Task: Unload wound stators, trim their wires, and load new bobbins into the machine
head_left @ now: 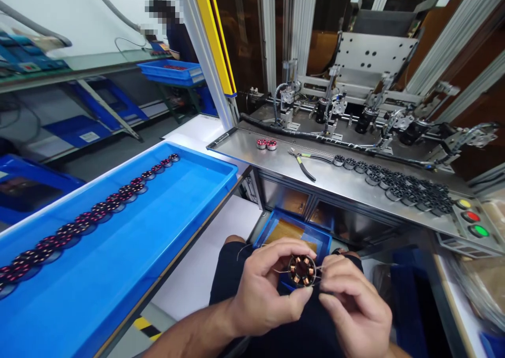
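In the head view, I have the stator (302, 271) in front of my lap, its open round face with copper coils turned up toward the camera. My left hand (272, 284) has a narrow grip on it, fingers over the top rim and thumb under the lower rim. My right hand (355, 302) comes in from the stator's 3 o'clock side, its grip nearly closed, thumb and fingertips pinching the thin wires (319, 274) that stick out there. More wire juts from the 9 o'clock side, by my left fingers.

Taking the stator as the clock's centre, a blue bin (324, 242) sits just beyond it at 12 o'clock, below the metal worktop (339, 185). On that worktop, the cutters (304, 166) lie at 12 o'clock with handles spread, 2 red stators (266, 145) sit side by side at 11 o'clock, and a cluster of black rings (398, 181) fills 2 o'clock. Yellow, red and green buttons (471, 216) are near 3 o'clock, and the machine (365, 97) stands behind the worktop at 1 o'clock.

At 10 o'clock, a blue tray (130, 252) holds a long diagonal band of stators (114, 202). Farther off, at 11 o'clock, I see a person (181, 39) beside another tray (189, 76).
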Motion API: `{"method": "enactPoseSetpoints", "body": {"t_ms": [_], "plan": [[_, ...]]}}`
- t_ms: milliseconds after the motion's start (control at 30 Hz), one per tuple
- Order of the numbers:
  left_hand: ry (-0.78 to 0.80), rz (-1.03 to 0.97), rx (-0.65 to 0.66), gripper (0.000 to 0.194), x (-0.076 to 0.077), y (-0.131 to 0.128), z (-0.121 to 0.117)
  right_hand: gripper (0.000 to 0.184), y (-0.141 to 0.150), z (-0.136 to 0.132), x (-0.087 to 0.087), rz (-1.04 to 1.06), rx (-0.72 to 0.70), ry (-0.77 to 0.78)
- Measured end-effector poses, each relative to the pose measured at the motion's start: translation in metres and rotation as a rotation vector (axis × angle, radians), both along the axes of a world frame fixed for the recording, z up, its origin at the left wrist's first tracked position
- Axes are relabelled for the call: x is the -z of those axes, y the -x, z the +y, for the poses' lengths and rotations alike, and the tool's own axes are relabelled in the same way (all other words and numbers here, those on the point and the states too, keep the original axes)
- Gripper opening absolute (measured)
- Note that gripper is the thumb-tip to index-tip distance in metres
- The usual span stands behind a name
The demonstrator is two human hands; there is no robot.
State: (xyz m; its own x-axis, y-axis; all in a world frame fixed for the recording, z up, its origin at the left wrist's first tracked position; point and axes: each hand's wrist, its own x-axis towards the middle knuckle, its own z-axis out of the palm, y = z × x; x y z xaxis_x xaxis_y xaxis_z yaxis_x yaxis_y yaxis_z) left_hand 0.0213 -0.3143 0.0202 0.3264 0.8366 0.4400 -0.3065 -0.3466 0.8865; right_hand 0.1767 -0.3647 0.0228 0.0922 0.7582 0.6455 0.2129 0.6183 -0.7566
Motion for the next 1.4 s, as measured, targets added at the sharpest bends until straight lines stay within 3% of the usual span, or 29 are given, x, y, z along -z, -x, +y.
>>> {"method": "enactPoseSetpoints", "body": {"t_ms": [167, 333, 400, 500, 600, 733, 800, 900, 1000, 1100, 1200, 1333, 1400], "plan": [[0.396, -0.102, 0.264, 0.04, -0.004, 0.002, 0.0, 0.036, -0.023, 0.016, -0.001, -0.048, -0.206, 0.08], [0.607, -0.11, 0.428, 0.036, -0.008, 0.002, 0.001, 0.031, -0.031, 0.028, -0.012, -0.156, -0.375, 0.008], [0.668, -0.105, 0.466, 0.036, -0.009, 0.002, 0.002, 0.026, -0.028, 0.026, -0.016, -0.202, -0.318, -0.041], [0.727, -0.138, 0.498, 0.039, -0.007, 0.002, 0.003, 0.028, -0.02, 0.016, -0.017, -0.204, -0.064, -0.055], [0.624, -0.19, 0.436, 0.041, -0.004, 0.0, 0.0, 0.031, -0.013, 0.004, -0.013, -0.208, 0.11, -0.121], [0.16, -0.16, 0.115, 0.048, -0.006, -0.007, -0.004, 0.026, -0.004, -0.003, -0.006, -0.274, 0.311, -0.245], [-0.009, -0.127, -0.027, 0.054, -0.007, -0.01, -0.007, 0.024, 0.001, -0.003, -0.005, -0.244, 0.321, -0.227], [-0.104, -0.089, -0.138, 0.055, -0.006, -0.013, -0.01, 0.019, 0.013, -0.001, -0.005, -0.104, 0.305, -0.183], [-0.084, -0.088, -0.174, 0.052, -0.002, -0.014, -0.014, 0.013, 0.022, 0.002, -0.004, 0.046, 0.274, -0.054], [0.051, -0.129, -0.074, 0.053, 0.004, -0.011, -0.014, 0.013, 0.021, 0.004, -0.001, 0.056, 0.244, -0.029], [0.263, -0.094, 0.127, 0.071, 0.008, -0.003, -0.006, 0.015, 0.01, 0.006, 0.003, -0.069, 0.201, -0.06], [0.458, -0.048, 0.502, 0.051, 0.014, 0.006, 0.009, 0.021, -0.004, 0.008, 0.004, -0.185, 0.165, -0.057], [0.509, -0.117, 0.574, 0.046, 0.018, 0.007, 0.012, 0.021, -0.007, 0.009, 0.001, -0.218, 0.161, -0.064]]}}
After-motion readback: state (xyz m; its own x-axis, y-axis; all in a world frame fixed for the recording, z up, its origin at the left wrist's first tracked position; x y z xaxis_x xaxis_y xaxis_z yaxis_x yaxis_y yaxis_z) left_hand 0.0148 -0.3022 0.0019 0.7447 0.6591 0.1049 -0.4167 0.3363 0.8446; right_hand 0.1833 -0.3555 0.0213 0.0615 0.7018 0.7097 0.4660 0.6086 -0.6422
